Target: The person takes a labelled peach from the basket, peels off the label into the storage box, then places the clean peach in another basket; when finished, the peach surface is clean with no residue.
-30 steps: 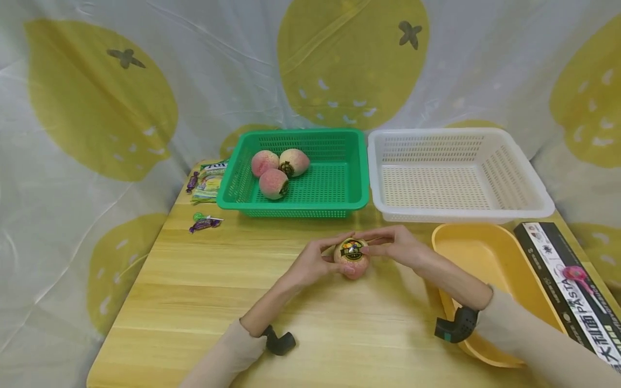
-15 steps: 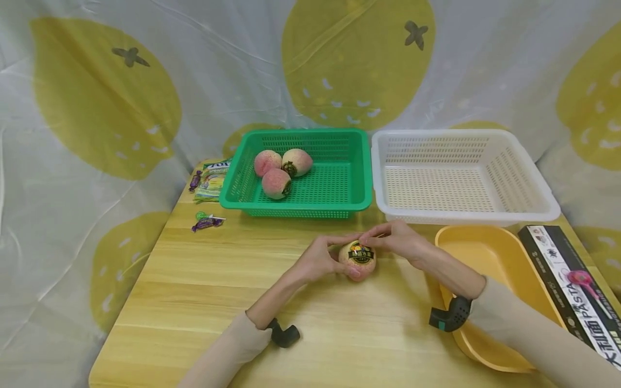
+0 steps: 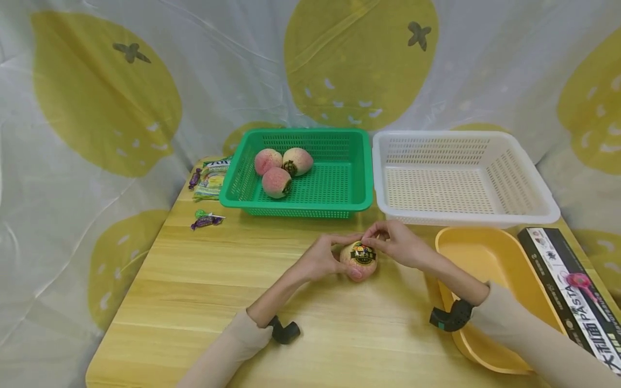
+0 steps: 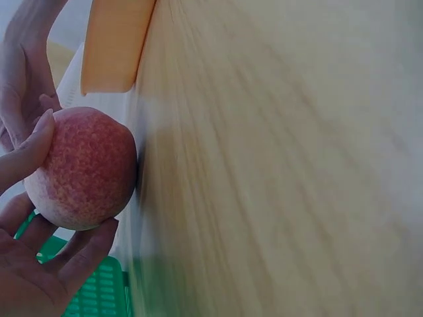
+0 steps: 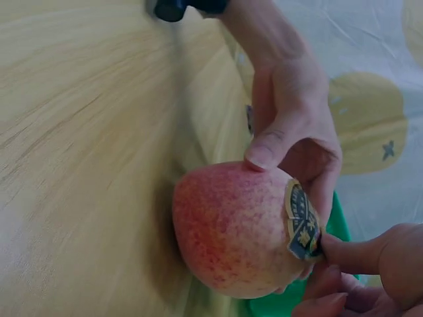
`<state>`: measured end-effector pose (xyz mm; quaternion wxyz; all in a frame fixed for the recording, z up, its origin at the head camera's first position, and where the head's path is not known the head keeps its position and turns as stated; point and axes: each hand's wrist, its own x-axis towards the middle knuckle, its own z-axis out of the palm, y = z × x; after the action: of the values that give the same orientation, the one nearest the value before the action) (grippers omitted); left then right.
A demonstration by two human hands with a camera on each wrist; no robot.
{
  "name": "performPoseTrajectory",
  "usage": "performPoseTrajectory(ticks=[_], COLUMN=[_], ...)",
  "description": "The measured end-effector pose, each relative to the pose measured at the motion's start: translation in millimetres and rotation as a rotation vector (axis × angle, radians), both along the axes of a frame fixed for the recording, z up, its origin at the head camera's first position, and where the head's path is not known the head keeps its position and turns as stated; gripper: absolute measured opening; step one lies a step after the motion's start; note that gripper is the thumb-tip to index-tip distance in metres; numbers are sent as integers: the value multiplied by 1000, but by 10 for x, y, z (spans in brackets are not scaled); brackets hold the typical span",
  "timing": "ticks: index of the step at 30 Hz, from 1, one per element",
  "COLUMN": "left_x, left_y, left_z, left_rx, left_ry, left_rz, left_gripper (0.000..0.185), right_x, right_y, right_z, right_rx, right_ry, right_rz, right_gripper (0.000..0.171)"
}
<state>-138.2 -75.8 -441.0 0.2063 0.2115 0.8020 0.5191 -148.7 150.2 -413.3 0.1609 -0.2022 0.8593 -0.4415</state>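
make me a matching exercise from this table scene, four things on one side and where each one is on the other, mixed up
Things:
1. apple with sticker
2. three apples
3. white basket
4. purple candy

Places:
A. in the green basket
B. loose on the wood left of the green basket
C. between both hands on the table
D. right of the green basket, holding nothing

Pairs: 1-C, 2-A, 3-D, 4-B

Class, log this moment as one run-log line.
left hand grips round pink-yellow apple | right hand pinches its dark sticker
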Motion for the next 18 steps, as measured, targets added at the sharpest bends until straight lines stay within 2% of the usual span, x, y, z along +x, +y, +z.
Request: performPoseTrajectory(ticks=[3,9,11,16,18], left_x=[-16,-50,-58,-58,-59], left_y=[1,-7,-9,-4,-4], left_z=[23,-4,-13,-7,4], left_rx=[-10,-14,-14,-16,-18], left_ry=[13,48,53,39,37], left_rz=[-17,-39,-41,-32,-31], left_gripper=[77,75,75,74,75], right_x=[44,108,103,55,56], right_y=[-13,-14,7,83,95], right_z=[25,73,66,8,-2], right_rx=[14,15,-8,-112,-136], right_ry=[50,143,142,45,33], right_rz=[-29,-58,-44,2,5], right_gripper=[9,6,6,14,14])
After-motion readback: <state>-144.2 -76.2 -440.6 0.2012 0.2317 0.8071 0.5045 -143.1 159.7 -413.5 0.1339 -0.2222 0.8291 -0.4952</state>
